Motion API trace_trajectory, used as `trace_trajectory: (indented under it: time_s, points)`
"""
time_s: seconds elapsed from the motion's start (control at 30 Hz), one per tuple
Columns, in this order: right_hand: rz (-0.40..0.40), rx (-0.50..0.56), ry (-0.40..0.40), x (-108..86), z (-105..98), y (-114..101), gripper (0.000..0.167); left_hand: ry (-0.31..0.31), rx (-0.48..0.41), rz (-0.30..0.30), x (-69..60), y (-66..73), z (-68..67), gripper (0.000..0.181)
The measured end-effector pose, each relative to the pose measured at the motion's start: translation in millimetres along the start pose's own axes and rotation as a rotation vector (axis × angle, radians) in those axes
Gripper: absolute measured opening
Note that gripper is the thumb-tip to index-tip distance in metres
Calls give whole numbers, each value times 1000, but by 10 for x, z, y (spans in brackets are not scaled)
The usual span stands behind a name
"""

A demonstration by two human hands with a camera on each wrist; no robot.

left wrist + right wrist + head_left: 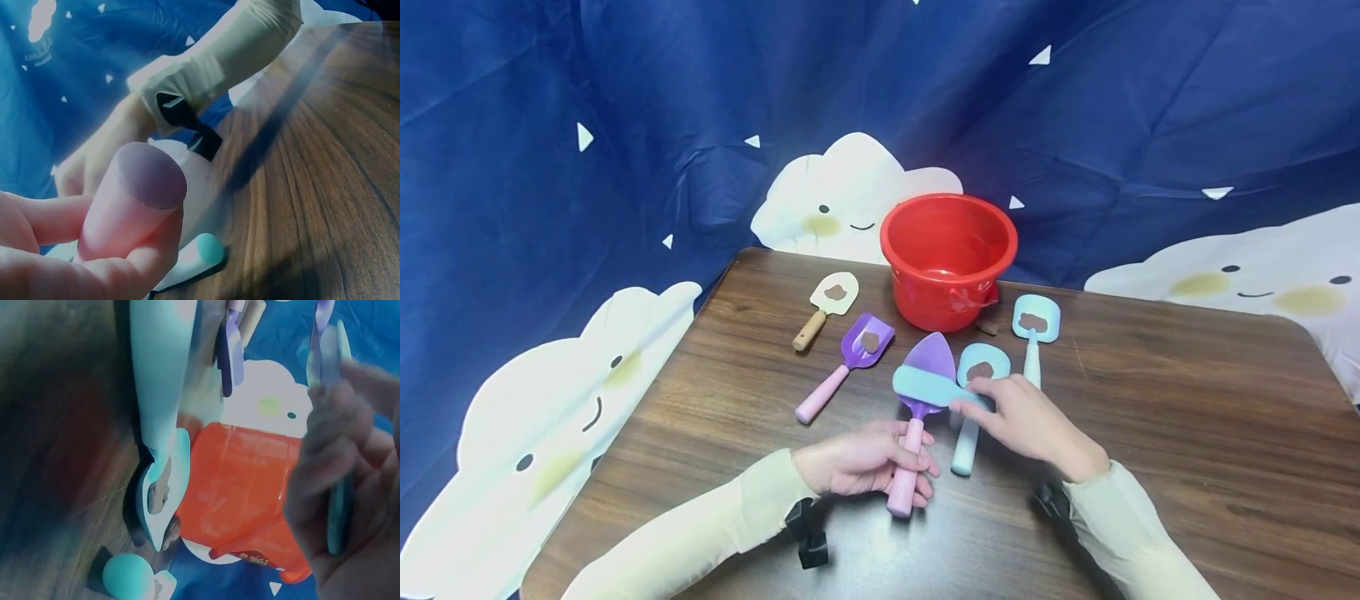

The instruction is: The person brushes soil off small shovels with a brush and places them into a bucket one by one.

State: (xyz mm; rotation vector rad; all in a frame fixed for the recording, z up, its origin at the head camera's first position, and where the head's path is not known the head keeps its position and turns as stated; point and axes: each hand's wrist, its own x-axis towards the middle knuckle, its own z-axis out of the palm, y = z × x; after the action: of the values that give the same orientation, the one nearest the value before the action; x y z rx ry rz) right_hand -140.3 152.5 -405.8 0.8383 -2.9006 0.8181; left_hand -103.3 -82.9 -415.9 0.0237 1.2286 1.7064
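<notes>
Two hands work on the near side of the red bucket (942, 304). The left hand (872, 458) is closest, in front of the bucket, with its fingers wrapped round the pink handle of a purple trowel (936, 354). The trowel's purple blade sticks out past the fingertips, pointing toward the bucket. The right hand (1026, 421), in front of the bucket and a bit to its right, grips a flat blue tool (928, 387) by one end. The rest of this tool pokes out from the fingers and crosses over the purple blade; I can't tell if they touch. Just by the right hand, in front of the bucket, lies a blue scoop (966, 450) with some brown stuff in it. A purple scoop (847, 354) is to the bucket's front left. A second blue scoop (1032, 350) is to its right, and a cream scoop (825, 312) to its left. Little marks on the bucket are too small to read. Behind the bucket hangs a dark blue cloth (700, 67) with smiling white clouds.
</notes>
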Motion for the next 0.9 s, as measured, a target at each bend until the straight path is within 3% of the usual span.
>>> trace_trajectory:
  time_s: [0.13, 0.27, 0.6, 0.7, 0.9]
  points:
    - [-18, 16, -62, -40, 12, -23, 15, 2, -11, -9, -7, 36, -1, 28]
    - [6, -8, -73, -46, 6, -26, 16, 13, -17, -9, -13, 48, 12, 24]
    - [101, -173, 70, 1, -60, 65, 30, 25, -7, -19, -31, 9, 59, 21]
    - [132, -203, 113, 19, -72, 127, 28, 27, -12, -26, -31, -15, 66, 20]
    - [191, -222, 128, 31, -59, 175, 28, 15, 4, -41, -25, -70, 58, 21]
